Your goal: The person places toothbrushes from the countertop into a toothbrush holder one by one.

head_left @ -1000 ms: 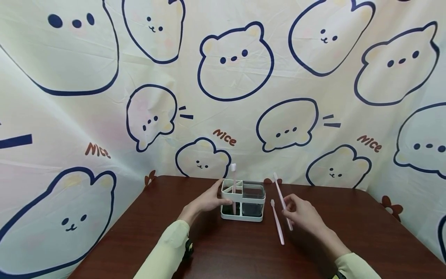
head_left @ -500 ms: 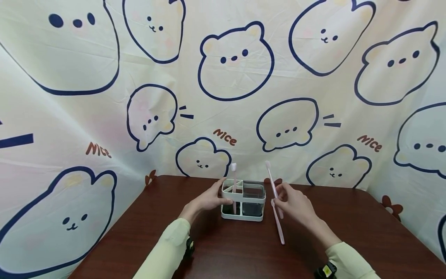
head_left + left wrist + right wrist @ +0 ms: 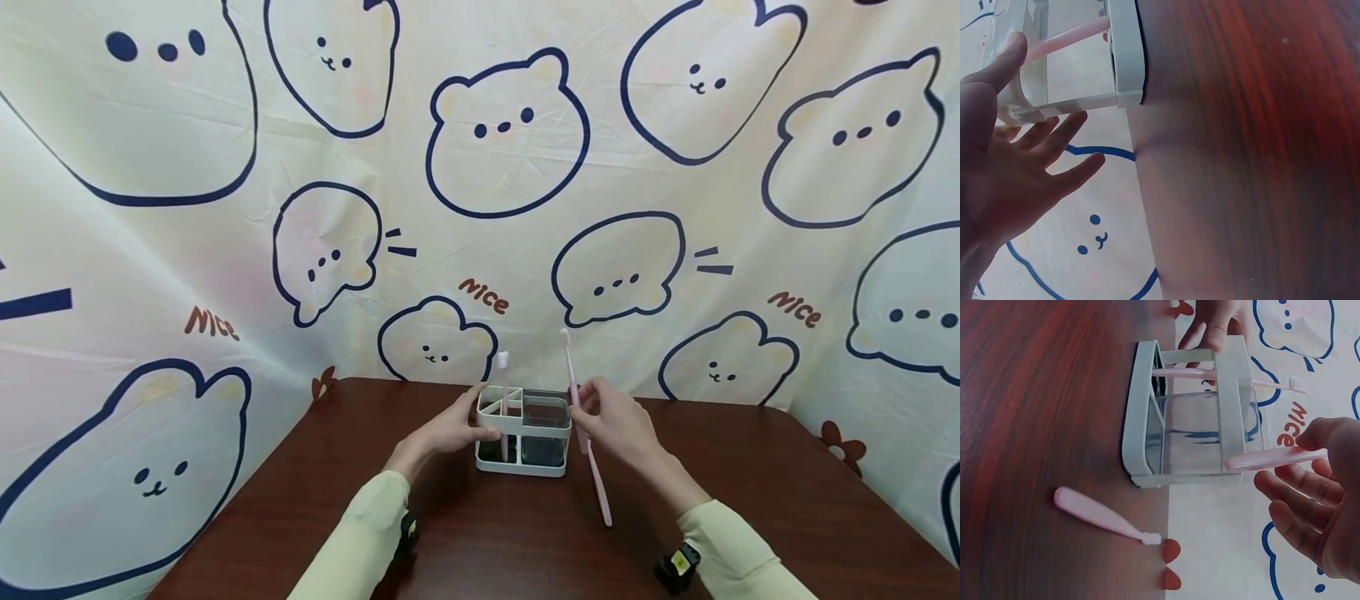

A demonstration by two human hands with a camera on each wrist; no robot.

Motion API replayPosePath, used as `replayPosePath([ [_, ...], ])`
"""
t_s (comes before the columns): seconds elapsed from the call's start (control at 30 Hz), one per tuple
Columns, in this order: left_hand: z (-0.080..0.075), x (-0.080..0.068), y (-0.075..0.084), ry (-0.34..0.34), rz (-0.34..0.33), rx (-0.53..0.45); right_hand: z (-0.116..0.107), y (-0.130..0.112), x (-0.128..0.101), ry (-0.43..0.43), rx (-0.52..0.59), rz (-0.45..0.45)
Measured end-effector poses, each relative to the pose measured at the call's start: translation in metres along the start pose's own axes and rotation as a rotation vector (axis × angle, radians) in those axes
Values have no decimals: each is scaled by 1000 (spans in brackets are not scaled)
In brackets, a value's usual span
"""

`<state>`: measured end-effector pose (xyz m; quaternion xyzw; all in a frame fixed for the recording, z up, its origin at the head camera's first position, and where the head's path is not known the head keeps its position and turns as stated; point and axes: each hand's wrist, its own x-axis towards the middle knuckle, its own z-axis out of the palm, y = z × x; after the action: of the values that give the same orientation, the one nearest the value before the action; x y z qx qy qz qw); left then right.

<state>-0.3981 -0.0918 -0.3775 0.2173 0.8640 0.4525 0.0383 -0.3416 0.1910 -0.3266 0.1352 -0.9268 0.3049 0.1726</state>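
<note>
While the left hand (image 3: 450, 429) rested with loose, spread fingers against the side of the holder (image 3: 522, 430) on the tabletop (image 3: 750, 500), the right hand's (image 3: 611, 425) grip was pinched on a pink toothbrush (image 3: 570, 375), held upright just beside the holder. Another toothbrush (image 3: 598, 487) lay nearby.

The right hand (image 3: 611, 423) hides the upper handle of the toothbrush (image 3: 600, 492) lying on the table.
</note>
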Motion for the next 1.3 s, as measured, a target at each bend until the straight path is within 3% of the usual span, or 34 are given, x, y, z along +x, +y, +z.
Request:
replayPosePath([
  [0.53,-1,-1,0,-2,32,-13,7,-21,12,56,75,-61],
  [1.0,1,-2,-1,10,-2,-7,11,-38,20,124,71,-135],
  [1.3,1,-2,0,4,-4,-11,12,-42,25,183,137,-183],
])
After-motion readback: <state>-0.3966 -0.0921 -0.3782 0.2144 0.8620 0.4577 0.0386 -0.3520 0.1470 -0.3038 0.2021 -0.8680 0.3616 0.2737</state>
